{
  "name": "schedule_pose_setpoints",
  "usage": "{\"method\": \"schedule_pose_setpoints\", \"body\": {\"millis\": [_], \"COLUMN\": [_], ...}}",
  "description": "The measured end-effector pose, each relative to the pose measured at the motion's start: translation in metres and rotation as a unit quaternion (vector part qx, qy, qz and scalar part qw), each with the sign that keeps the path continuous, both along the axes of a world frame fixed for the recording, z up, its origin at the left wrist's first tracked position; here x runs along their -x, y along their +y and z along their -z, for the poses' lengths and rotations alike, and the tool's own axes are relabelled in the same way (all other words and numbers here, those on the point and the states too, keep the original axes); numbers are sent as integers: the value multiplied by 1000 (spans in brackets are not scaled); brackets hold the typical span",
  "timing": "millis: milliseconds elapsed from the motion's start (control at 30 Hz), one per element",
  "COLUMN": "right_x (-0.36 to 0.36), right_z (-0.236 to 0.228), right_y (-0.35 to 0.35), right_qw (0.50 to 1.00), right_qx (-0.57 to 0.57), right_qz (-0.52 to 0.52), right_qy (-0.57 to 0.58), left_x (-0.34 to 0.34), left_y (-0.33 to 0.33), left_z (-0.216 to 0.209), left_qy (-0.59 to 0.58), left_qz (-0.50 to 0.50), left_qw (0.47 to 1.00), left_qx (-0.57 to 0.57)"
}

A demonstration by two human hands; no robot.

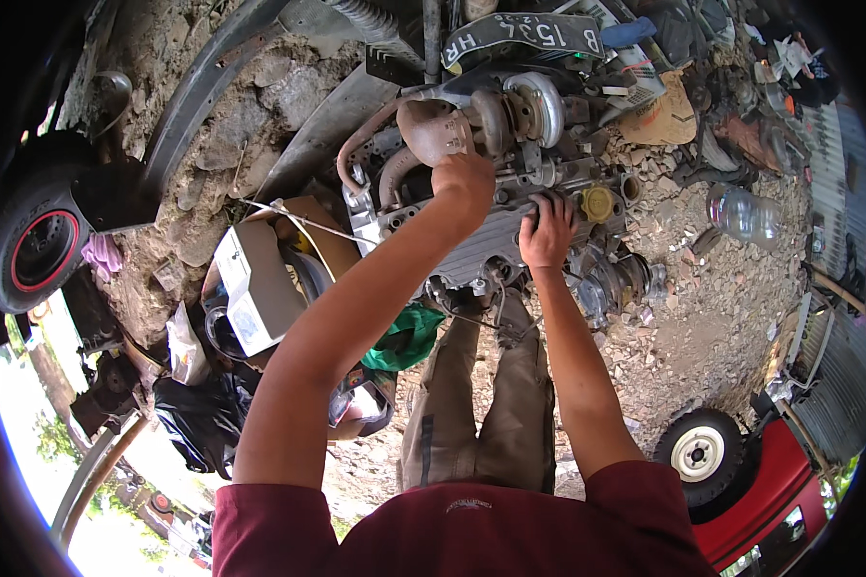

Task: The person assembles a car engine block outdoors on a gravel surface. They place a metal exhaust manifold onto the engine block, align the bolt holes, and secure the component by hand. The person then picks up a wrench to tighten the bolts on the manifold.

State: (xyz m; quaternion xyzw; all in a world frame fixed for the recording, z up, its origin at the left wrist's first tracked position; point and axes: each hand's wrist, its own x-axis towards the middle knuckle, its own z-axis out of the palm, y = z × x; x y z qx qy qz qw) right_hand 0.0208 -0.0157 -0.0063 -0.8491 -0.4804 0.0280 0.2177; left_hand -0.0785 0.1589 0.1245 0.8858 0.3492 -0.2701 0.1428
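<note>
A car engine point(491, 240) with a ribbed grey cover stands on the ground before me. My left hand point(462, 188) reaches across to its far side, fingers curled closed beside a rusty brown metal shield point(435, 132); what they grip is hidden. Just right of that shield sits a turbocharger point(539, 108) with a silvery round housing. My right hand point(548, 231) rests on the engine's cover, fingers bent but apart, its fingertips dark with grime. Close by it is a yellow oil filler cap point(598, 204).
Left of the engine stands an open cardboard box point(332, 236) with a white box point(255, 284) beside it. A green bag point(404, 338) lies near my legs. A plastic bottle point(744, 215) lies on gravel at right. A licence plate point(524, 36) and scrap lie beyond the engine.
</note>
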Motion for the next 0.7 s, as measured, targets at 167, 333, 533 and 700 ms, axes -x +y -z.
{"method": "schedule_pose_setpoints", "body": {"millis": [167, 333, 533, 700], "right_x": [0, 0, 1, 3], "right_z": [-2, -3, -7, -7], "right_y": [-2, 1, 2, 1], "right_qw": [1000, 1000, 1000, 1000], "right_qx": [14, -2, 5, -7], "right_qz": [10, 0, 7, -1], "right_qy": [-7, 9, 2, 7], "left_x": [14, 8, 13, 24], "left_y": [7, 14, 7, -8], "left_z": [-1, 2, -1, -6], "left_qy": [-50, -41, -59, -50], "left_qz": [-1, -47, -128, -160], "left_qw": [998, 997, 988, 982], "left_qx": [40, 54, 69, 81]}}
